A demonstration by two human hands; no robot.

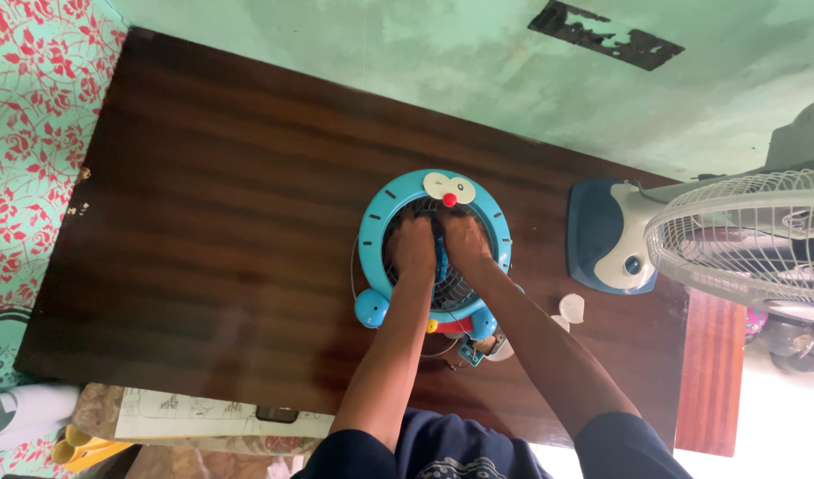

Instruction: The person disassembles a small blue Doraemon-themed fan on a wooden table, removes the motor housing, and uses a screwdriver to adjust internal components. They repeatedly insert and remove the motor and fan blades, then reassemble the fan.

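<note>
**Mia:** What do you see looking down from the head?

**Ben:** A long table (203, 222) of dark brown wood, smooth and shiny, with stripes in the grain. Near its middle lies a small toy fan (434, 253). It is round, made of blue plastic, with a cartoon face on top: two white eyes and a red nose.

**Mia:** What is inside the blue ring?

**Ben:** A dark wire grille. Both hands are pushed into it. The left hand (413, 246) and the right hand (465, 241) sit side by side, touching, fingers curled down on the grille. I cannot tell if they pinch anything.

**Mia:** What else is on the table?

**Ben:** Two round blue feet stick out at the fan's near end, with small loose parts (478, 348) and thin wires by them. A white plastic bit (572, 308) lies just beside. On the right stands a big fan (744, 244) with a white wire cage and a blue-and-white base.

**Mia:** And the wall?

**Ben:** A green wall (478, 62), rough, with peeled paint.
</note>
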